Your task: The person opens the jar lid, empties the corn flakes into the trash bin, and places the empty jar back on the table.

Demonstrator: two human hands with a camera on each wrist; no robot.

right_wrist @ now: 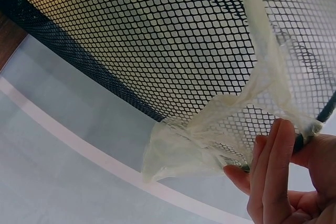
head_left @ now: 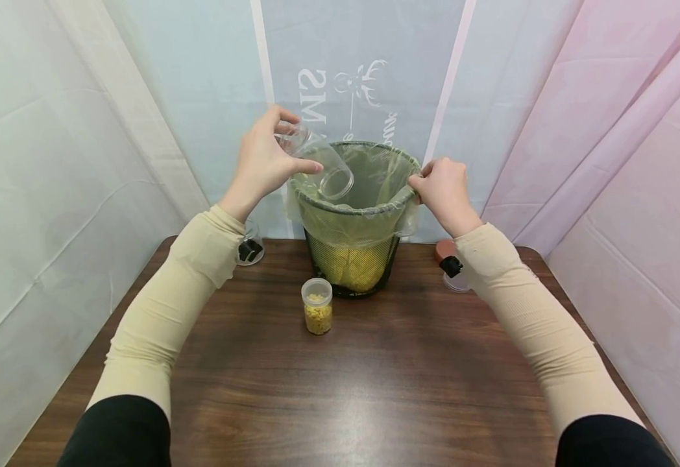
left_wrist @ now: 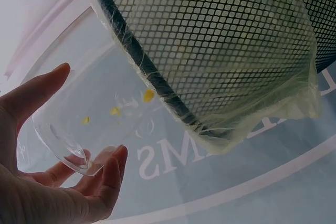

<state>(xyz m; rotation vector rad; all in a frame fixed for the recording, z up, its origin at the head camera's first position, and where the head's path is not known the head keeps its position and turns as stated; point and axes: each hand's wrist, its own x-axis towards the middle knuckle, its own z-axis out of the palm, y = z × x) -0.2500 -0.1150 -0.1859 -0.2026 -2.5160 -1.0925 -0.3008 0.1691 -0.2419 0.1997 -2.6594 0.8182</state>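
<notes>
My left hand grips a clear plastic jar, tilted mouth-down over the mesh wastebasket. A few yellow bits cling inside the jar in the left wrist view. A thin yellowish bag lines the basket and folds over its rim. On the far right of that rim, my right hand pinches the bag's edge against the rim, fingers outside, as the right wrist view shows. Yellow contents show through the basket's lower mesh. In front of the basket stands a small clear jar, uncapped, partly filled with yellow bits.
Behind my left forearm, another clear container stands on the brown table. A reddish lid and a clear lid lie by my right wrist, partly covered. Pale curtains hang around the table.
</notes>
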